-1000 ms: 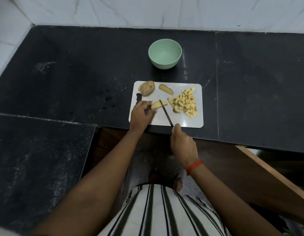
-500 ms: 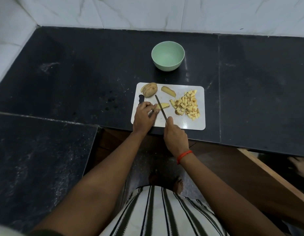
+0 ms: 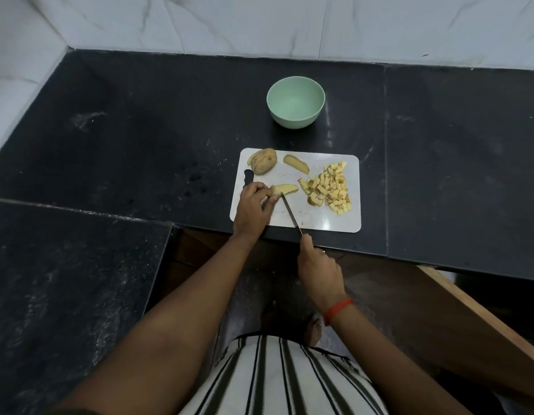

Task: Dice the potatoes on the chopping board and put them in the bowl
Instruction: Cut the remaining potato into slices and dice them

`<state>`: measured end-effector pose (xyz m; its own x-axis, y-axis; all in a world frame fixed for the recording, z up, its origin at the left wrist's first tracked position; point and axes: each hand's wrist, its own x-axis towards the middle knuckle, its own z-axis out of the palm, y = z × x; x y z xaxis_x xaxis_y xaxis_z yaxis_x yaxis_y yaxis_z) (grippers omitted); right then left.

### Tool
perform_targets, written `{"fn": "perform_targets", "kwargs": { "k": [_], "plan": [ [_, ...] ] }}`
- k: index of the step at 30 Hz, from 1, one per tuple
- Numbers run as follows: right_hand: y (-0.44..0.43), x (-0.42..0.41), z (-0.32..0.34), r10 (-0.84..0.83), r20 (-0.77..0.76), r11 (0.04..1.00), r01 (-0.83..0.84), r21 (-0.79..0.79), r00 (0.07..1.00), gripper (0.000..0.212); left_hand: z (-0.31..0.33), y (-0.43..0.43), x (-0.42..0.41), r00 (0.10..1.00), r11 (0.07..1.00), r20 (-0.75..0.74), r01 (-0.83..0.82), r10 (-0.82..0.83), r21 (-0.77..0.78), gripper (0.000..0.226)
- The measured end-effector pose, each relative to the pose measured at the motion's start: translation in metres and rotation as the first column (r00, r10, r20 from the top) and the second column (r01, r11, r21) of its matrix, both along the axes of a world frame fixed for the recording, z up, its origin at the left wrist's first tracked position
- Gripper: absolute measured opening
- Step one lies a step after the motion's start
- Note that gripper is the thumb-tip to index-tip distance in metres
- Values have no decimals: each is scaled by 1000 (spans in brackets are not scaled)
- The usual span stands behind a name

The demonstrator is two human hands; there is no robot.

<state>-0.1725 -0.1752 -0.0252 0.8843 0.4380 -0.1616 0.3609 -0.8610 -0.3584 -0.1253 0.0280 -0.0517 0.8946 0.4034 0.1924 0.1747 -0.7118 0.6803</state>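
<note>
The chopping board [image 3: 319, 220] lay at the near edge of the dark table [image 3: 140, 115], and everything in play sat on it or just beyond it. At the board's left side the left hand [image 3: 253, 205] had its fingertips curled down onto the near end of a potato slice [image 3: 285, 189], pinning it flat so it could not skid under the blade. The right hand [image 3: 318, 265], just off the board's near edge, was wrapped tight round the handle of a knife [image 3: 289, 212]; the handle itself was hidden in the fist. The blade ran up across the board with its tip against the slice close to the left fingertips, which reads as lining up a cut. The diced pile [image 3: 328, 187] was heaped on the board's right side, probably pushed there to keep the cutting area free. At the board's far left corner sat a partly sliced potato half [image 3: 262, 160], with a loose wedge [image 3: 296, 164] beside it toward the far middle, both waiting their turn. The green bowl [image 3: 289, 121] stood on the table beyond the board's far edge, apart from it, and showed nothing inside, so the transfer looked not yet begun. With the fingertips that near the blade, a slip seemed the main risk.
</note>
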Motion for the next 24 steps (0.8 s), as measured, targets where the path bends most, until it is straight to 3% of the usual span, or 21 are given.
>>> {"fn": "perform_targets", "kwargs": {
  "k": [2,6,15,24],
  "plan": [
    [-10,-11,2,-45,-25,996,47,75,999,6,-1,1,-1,999,999,7,-33,33,-29,29],
    [-3,-1,5,-75,57,982,64,180,996,10,1,2,-4,997,995,29,-62,64,-81,34],
    [40,35,-3,13,47,992,-19,124,999,12,3,3,-2,1000,986,-5,-20,19,-163,24],
    [42,39,1,32,58,998,-35,48,998,34,-1,3,0,1000,998,15,-1,2,-64,15]
  ]
}}
